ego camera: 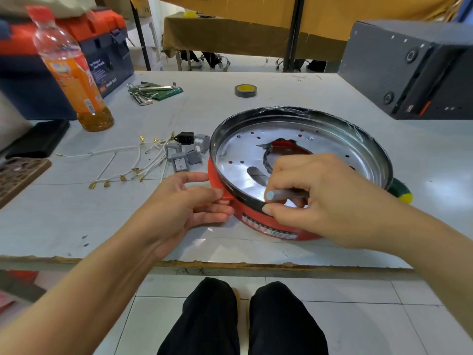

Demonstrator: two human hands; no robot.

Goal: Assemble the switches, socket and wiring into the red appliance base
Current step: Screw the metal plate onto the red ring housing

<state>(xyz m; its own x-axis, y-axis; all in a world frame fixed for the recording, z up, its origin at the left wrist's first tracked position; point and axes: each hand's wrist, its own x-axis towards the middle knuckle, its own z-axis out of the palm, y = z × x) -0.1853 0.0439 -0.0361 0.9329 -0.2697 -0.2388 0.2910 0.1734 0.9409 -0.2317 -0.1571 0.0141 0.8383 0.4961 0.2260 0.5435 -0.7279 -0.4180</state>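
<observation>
The red appliance base [258, 221] lies near the table's front edge, with a black rim and a shiny metal plate [281, 147] inside. My left hand [189, 203] holds the red tab at the base's left side with its fingertips. My right hand [312, 196] grips a grey metal rod-like tool [281, 195] over the rim. Several grey rocker switches [184, 155] and a black socket [184, 137] lie left of the base. White wires with brass terminals [133, 162] spread out beside them.
An orange drink bottle [74, 78] stands at the left, before a blue and orange toolbox [102, 52]. Hex keys [151, 92] and a tape roll [245, 90] lie farther back. A dark grey box [409, 70] fills the right rear. A green and yellow handle [401, 192] pokes out behind my right wrist.
</observation>
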